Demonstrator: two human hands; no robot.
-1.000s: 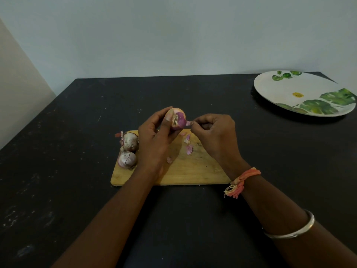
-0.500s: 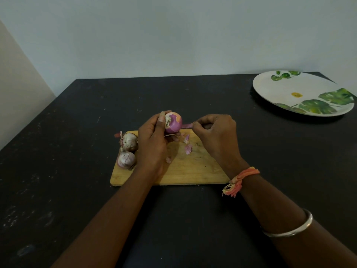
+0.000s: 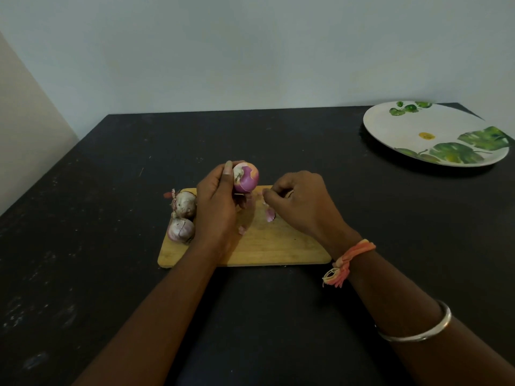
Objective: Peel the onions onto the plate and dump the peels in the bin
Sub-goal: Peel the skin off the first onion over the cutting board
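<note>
While the left hand (image 3: 216, 203) grips the onion (image 3: 246, 178), right hand (image 3: 302, 203) curls its fingers; hold unclear.

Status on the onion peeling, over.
Left hand grips half-peeled onion over cutting board. Right hand pinches peel scrap. Two unpeeled onions wait on board; plate holds none yet. Nothing blocking.

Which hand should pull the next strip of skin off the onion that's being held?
Right. The left hand grips the half-peeled onion above the cutting board, so it is occupied, while the right hand sits close beside the onion, turned toward it.
</note>
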